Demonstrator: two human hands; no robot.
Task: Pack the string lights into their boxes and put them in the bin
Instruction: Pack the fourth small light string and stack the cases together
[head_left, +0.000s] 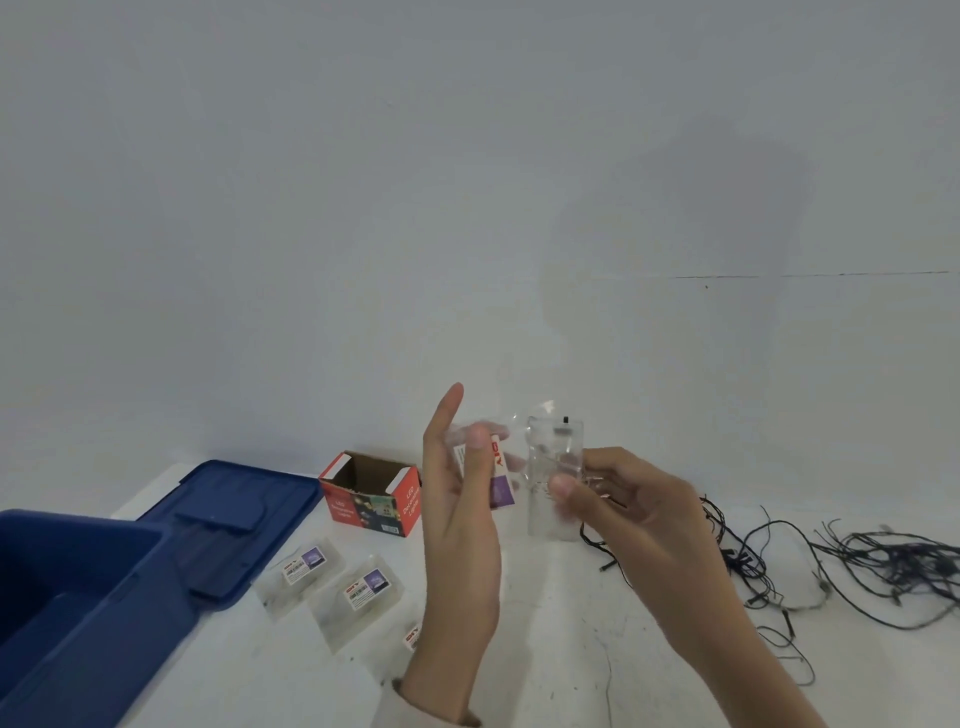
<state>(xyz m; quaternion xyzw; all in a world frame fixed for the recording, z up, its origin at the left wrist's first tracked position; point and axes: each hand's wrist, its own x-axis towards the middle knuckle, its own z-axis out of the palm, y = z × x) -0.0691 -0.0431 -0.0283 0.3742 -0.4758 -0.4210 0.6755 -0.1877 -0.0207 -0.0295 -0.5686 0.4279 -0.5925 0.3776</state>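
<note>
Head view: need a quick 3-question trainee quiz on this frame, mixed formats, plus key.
1. True or false: the red cardboard box stands with its top open.
2. The tangled dark string lights are: A) held overhead B) on the table, far right C) inside that box.
3. Which hand grips the clear case with the black switch on top?
Key: 1 true; 2 B; 3 the right hand.
</note>
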